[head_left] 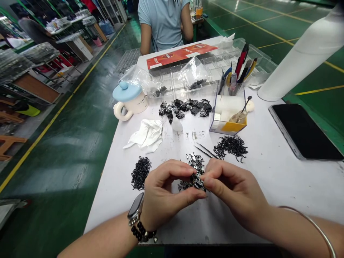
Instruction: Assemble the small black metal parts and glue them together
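My left hand (168, 191) holds a small black-and-silver part (198, 181) between thumb and fingers. From the other side, the pinched thumb and forefinger of my right hand (232, 190) touch the same part; whether something tiny is between them is hidden. Just behind the fingertips lies a pile of small silver-and-black pieces (195, 161). Left of my left hand is a heap of short black curved pieces (141, 173), and a similar heap (231, 146) lies beyond my right hand. Dark tweezers (206, 151) rest beside that second heap.
Farther back are black assembled parts (185, 107), a small white bottle (176, 123), a white cloth (147, 135), a lidded mug (131, 100) and a tool holder (228, 114). A phone (306, 132) lies right, near a white cylinder (298, 57). A person (166, 25) sits beyond the table.
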The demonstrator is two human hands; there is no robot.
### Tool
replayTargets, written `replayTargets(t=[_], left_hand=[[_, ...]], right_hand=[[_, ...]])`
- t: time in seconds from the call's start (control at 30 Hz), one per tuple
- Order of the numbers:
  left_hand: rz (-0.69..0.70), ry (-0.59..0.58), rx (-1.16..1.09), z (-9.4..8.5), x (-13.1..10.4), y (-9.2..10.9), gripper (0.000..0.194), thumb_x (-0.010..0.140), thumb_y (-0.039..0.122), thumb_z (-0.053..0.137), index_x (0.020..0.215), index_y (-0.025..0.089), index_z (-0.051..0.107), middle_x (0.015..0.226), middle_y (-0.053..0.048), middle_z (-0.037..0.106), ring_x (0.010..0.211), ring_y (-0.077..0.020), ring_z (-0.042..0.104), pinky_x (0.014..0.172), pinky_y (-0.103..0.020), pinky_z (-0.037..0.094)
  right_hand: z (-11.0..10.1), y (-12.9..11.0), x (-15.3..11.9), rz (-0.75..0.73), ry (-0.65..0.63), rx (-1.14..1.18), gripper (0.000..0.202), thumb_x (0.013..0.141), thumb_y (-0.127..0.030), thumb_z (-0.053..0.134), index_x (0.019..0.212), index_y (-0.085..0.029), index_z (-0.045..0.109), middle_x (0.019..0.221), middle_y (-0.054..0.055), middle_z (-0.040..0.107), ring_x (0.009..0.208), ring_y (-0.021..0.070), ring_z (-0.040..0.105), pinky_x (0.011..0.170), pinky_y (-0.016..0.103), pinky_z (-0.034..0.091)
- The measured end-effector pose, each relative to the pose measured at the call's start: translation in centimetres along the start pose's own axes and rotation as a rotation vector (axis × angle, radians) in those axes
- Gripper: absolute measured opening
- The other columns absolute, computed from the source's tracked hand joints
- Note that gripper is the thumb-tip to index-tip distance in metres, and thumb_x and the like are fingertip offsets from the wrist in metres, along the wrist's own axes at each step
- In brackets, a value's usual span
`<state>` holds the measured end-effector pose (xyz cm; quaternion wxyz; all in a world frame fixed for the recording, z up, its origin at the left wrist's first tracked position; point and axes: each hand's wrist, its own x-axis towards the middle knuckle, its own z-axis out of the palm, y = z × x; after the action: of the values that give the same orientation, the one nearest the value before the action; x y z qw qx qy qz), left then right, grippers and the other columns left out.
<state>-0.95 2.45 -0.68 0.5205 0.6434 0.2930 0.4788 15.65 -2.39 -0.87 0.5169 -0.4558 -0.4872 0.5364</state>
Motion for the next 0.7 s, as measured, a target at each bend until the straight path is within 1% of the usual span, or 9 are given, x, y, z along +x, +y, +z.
replayTargets(t=[0.2, 0.3, 0.43, 0.6, 0.7], left_hand=[[0.036, 0.008, 0.011, 0.1, 0.0, 0.1, 0.036, 0.058, 0.011, 0.085, 0.09, 0.019, 0.071, 0.084, -0.006, 0.071, 0.079, -0.018, 0.067, 0.071, -0.027, 0.056], [0.036, -0.004, -0.011, 0.1, 0.0, 0.1, 0.036, 0.057, 0.012, 0.085, 0.09, 0.019, 0.072, 0.084, -0.006, 0.071, 0.079, -0.018, 0.067, 0.071, -0.027, 0.057], [0.033, -0.04, -0.05, 0.0, 0.1, 0.3, 0.036, 0.058, 0.015, 0.085, 0.091, 0.02, 0.071, 0.085, -0.006, 0.071, 0.079, -0.018, 0.067, 0.071, -0.027, 0.057], [0.058, -0.102, -0.098, 0.0, 0.3, 0.5, 0.036, 0.06, 0.019, 0.085, 0.094, 0.022, 0.071, 0.086, -0.006, 0.072, 0.079, -0.0186, 0.067, 0.071, -0.03, 0.058], [0.048, -0.138, -0.137, 0.1, 0.4, 0.6, 0.036, 0.062, 0.019, 0.084, 0.094, 0.022, 0.07, 0.087, -0.006, 0.071, 0.079, -0.0176, 0.067, 0.071, -0.028, 0.058]], right_hand=[[-0.2, -0.4, -0.4, -0.148, -0.035, -0.099, 0.018, 0.091, -0.026, 0.052, 0.075, -0.019, 0.055, 0.069, -0.002, 0.05, 0.065, 0.0098, 0.049, 0.06, 0.023, 0.04], [-0.3, -0.7, -0.1, -0.19, -0.053, -0.133, 0.011, 0.09, -0.023, 0.051, 0.081, -0.02, 0.056, 0.071, -0.001, 0.051, 0.065, 0.0102, 0.05, 0.059, 0.023, 0.041], [-0.6, -1.3, 0.5, -0.236, -0.122, -0.18, 0.005, 0.088, -0.018, 0.053, 0.085, -0.02, 0.057, 0.074, 0.0, 0.053, 0.068, 0.0103, 0.051, 0.061, 0.023, 0.043], [-1.2, -2.0, 0.9, -0.404, -0.181, -0.268, 0.005, 0.084, -0.012, 0.057, 0.084, -0.017, 0.057, 0.072, 0.0, 0.055, 0.069, 0.0092, 0.05, 0.063, 0.022, 0.043], [-1.3, -2.3, 0.9, -0.503, -0.195, -0.341, 0.005, 0.082, -0.011, 0.058, 0.086, -0.014, 0.058, 0.072, 0.002, 0.055, 0.071, 0.0093, 0.049, 0.064, 0.022, 0.043]])
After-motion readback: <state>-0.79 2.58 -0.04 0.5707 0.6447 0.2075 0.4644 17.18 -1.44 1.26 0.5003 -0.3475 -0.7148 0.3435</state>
